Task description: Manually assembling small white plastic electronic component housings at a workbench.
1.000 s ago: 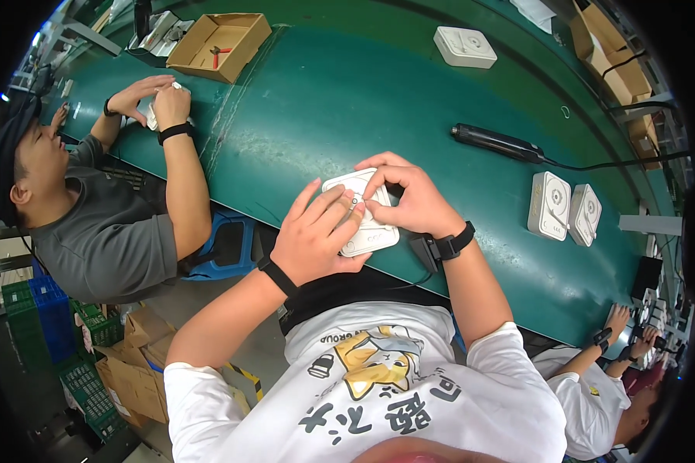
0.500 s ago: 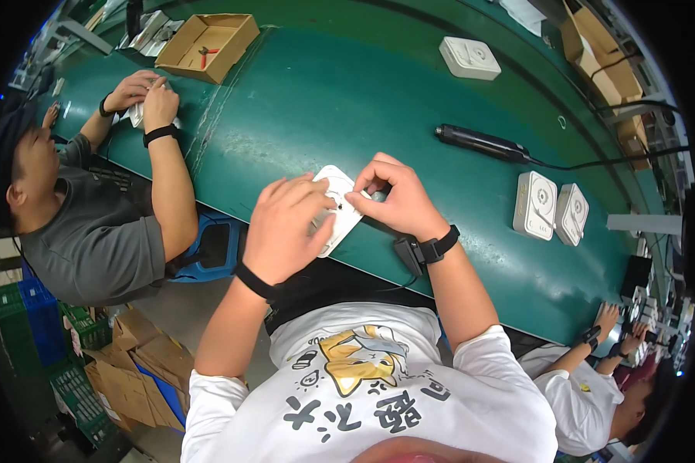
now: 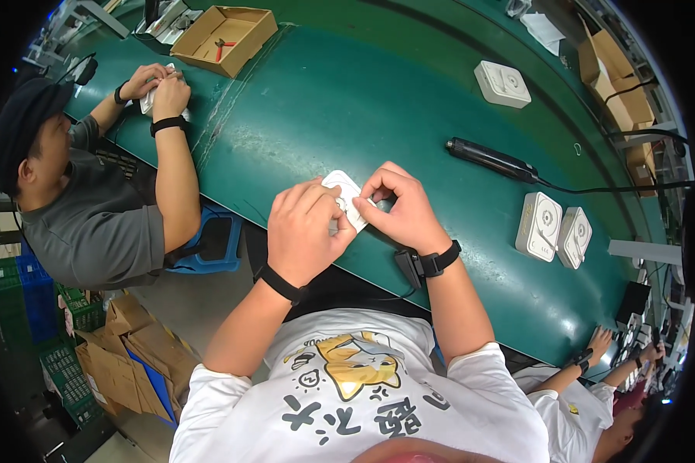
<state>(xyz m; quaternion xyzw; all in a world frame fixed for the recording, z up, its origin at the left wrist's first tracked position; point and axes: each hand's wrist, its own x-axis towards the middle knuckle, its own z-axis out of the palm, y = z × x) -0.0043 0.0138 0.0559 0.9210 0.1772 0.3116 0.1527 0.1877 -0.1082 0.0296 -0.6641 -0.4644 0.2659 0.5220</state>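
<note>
A white rounded plastic casing point(image 3: 346, 184) lies near the front edge of the green table, partly covered by both my hands. Curled over its left side, my left hand point(image 3: 305, 230) is closed, with thumb and fingertips gathered on the casing. My right hand point(image 3: 401, 207) is closed in a pinch, thumb against index finger, at the casing's right edge. Whatever small part sits between those fingertips is too hidden to name. A black strap circles each of my wrists, and a small black box point(image 3: 408, 268) hangs by the right one.
To the right lie a black cylindrical power screwdriver point(image 3: 490, 160) with its cord and two similar casings point(image 3: 539, 225). Another casing point(image 3: 505, 83) sits farther back. A cardboard box point(image 3: 224, 42) holds red-handled pliers. A co-worker's hands point(image 3: 158, 89) work on a white piece at left.
My left hand has shifted right along the casing, and its spread fingers have curled together. The right hand keeps its pinch at the edge. The view has shifted slightly.
</note>
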